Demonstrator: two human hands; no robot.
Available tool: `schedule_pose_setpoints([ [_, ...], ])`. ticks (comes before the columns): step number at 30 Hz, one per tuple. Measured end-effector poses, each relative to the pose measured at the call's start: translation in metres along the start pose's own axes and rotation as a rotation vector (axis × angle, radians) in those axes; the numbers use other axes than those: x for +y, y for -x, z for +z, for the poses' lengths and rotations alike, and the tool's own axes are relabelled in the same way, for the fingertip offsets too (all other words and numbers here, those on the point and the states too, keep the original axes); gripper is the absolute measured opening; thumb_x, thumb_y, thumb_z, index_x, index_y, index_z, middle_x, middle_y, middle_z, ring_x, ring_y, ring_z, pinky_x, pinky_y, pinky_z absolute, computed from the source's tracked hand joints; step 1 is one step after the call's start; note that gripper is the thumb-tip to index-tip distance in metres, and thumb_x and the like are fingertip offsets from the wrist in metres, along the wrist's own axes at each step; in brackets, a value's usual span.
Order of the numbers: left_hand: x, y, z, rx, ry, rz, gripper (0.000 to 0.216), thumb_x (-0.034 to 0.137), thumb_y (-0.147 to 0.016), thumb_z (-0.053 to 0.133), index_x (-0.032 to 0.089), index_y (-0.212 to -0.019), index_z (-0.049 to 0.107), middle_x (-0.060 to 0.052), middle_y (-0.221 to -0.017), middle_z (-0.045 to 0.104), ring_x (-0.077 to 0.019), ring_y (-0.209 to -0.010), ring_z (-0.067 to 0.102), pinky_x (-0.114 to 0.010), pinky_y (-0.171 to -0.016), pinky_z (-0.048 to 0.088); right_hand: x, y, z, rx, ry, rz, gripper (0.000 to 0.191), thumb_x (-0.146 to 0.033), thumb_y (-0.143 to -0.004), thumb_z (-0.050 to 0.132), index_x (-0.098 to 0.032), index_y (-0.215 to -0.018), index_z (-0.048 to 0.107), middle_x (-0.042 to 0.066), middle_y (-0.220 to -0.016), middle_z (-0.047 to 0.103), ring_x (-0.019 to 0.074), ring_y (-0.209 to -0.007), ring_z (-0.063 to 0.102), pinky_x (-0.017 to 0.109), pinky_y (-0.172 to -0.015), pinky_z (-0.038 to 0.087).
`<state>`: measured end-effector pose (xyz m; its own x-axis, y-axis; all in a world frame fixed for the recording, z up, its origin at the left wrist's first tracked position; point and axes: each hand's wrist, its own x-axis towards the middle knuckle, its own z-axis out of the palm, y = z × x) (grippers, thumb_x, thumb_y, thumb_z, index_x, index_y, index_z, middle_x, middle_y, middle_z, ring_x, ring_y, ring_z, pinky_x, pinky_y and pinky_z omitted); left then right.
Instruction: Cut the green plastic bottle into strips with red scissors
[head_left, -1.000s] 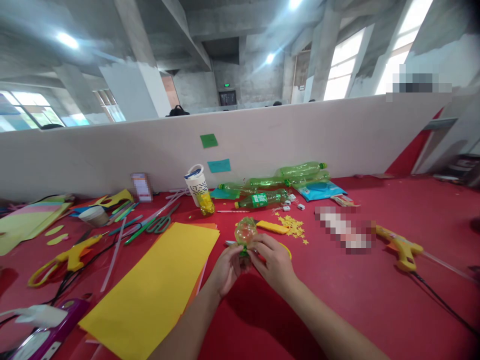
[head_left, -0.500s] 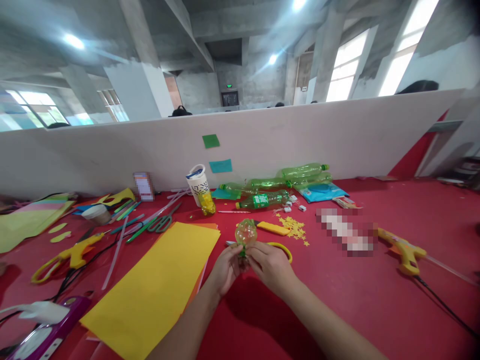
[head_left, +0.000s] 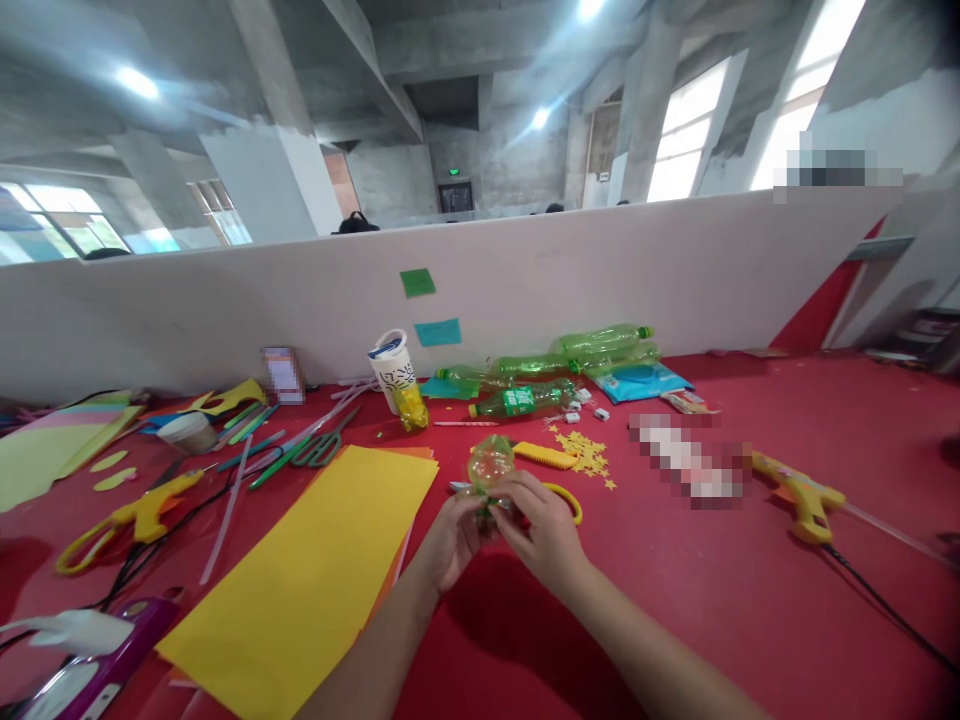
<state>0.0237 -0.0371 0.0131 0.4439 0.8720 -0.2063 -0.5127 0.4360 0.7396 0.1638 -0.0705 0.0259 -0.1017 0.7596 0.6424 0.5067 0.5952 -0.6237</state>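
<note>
Above the red table, both hands hold a rounded piece of clear green plastic bottle (head_left: 492, 458), its narrow green end toward me. The fingers of my left hand (head_left: 452, 540) are closed around that narrow end. From the other side my right hand (head_left: 541, 528) pinches the same end, its fingers partly covering it. Behind my right hand show the yellow handle of a pair of scissors (head_left: 568, 501) and a yellow utility knife (head_left: 545, 456). Beside the knife lies a heap of small yellow stars (head_left: 586, 452).
Yellow paper sheets (head_left: 307, 570) lie left of my hands. Green bottles (head_left: 517, 400) lie along the white partition (head_left: 600, 270), near a white cup (head_left: 391, 370). Yellow glue guns (head_left: 806, 500) with cords rest at both sides. A purple power strip (head_left: 112, 660) is at lower left.
The fingers of my right hand have shifted and bent over the narrow end of the bottle piece. My left hand keeps its hold. The view has moved slightly.
</note>
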Motion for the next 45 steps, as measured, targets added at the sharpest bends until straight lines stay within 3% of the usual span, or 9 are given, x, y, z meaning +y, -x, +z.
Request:
schedule_pose_setpoints([
  [5,0.0010,-0.0010,-0.0025,0.000,-0.027,-0.012,0.007,0.017,-0.074,0.061,0.014,-0.081,0.062,-0.002,-0.070,0.066,-0.0109,-0.058,0.057,-0.023,-0.053,0.040,0.0029,-0.0014,-0.0050,0.058,0.031,0.061,0.018,-0.015,-0.090,0.050,-0.021,-0.099,0.063,0.006,-0.092,0.059,0.0162,-0.071,0.060,0.026,-0.063,0.048],
  [11,-0.0002,-0.0002,-0.0027,-0.014,-0.057,-0.015,0.009,0.018,-0.073,0.063,0.013,-0.081,0.062,-0.002,-0.069,0.064,-0.0107,-0.056,0.056,-0.023,-0.051,0.041,0.0054,-0.0028,-0.0048,0.059,0.066,0.074,0.019,-0.015,-0.090,0.049,-0.022,-0.099,0.064,0.006,-0.093,0.059,0.0187,-0.080,0.061,0.027,-0.068,0.049],
  [17,-0.0035,-0.0016,-0.0038,-0.071,-0.140,0.020,0.014,0.022,-0.076,0.062,0.012,-0.087,0.062,-0.002,-0.067,0.062,-0.0109,-0.052,0.054,-0.023,-0.050,0.040,0.0048,-0.0026,-0.0027,0.074,0.103,0.155,0.015,-0.015,-0.086,0.052,-0.021,-0.092,0.064,0.005,-0.091,0.061,0.0174,-0.071,0.061,0.026,-0.062,0.047],
  [21,-0.0039,-0.0024,-0.0033,-0.033,-0.195,0.037,0.015,0.022,-0.075,0.063,0.014,-0.087,0.061,-0.002,-0.068,0.063,-0.0112,-0.051,0.056,-0.024,-0.049,0.040,0.0072,-0.0034,-0.0004,0.098,0.110,0.227,0.012,-0.015,-0.085,0.053,-0.020,-0.087,0.063,0.003,-0.088,0.060,0.0170,-0.069,0.061,0.026,-0.062,0.048],
  [24,-0.0037,-0.0033,-0.0036,-0.015,-0.237,0.046,0.018,0.022,-0.073,0.065,0.014,-0.088,0.061,-0.002,-0.069,0.064,-0.0110,-0.050,0.056,-0.024,-0.049,0.040,0.0085,-0.0040,0.0008,0.102,0.098,0.261,0.012,-0.015,-0.084,0.052,-0.020,-0.086,0.063,0.003,-0.086,0.060,0.0153,-0.063,0.060,0.026,-0.058,0.048],
  [34,-0.0033,-0.0023,-0.0041,-0.046,-0.165,0.026,0.012,0.023,-0.077,0.061,0.013,-0.085,0.059,-0.003,-0.067,0.064,-0.0115,-0.051,0.054,-0.024,-0.048,0.040,0.0040,-0.0045,-0.0002,0.050,0.055,0.248,0.019,-0.015,-0.083,0.054,-0.022,-0.098,0.063,0.004,-0.094,0.060,0.0179,-0.072,0.061,0.027,-0.065,0.049],
  [45,-0.0027,-0.0014,-0.0024,-0.072,-0.247,0.008,0.014,0.026,-0.076,0.058,0.014,-0.084,0.059,-0.004,-0.063,0.064,-0.0125,-0.047,0.053,-0.024,-0.046,0.037,0.0052,-0.0059,-0.0037,0.081,-0.086,0.325,0.016,-0.019,-0.082,0.054,-0.022,-0.095,0.061,0.001,-0.077,0.054,0.0171,-0.065,0.052,0.026,-0.058,0.042],
])
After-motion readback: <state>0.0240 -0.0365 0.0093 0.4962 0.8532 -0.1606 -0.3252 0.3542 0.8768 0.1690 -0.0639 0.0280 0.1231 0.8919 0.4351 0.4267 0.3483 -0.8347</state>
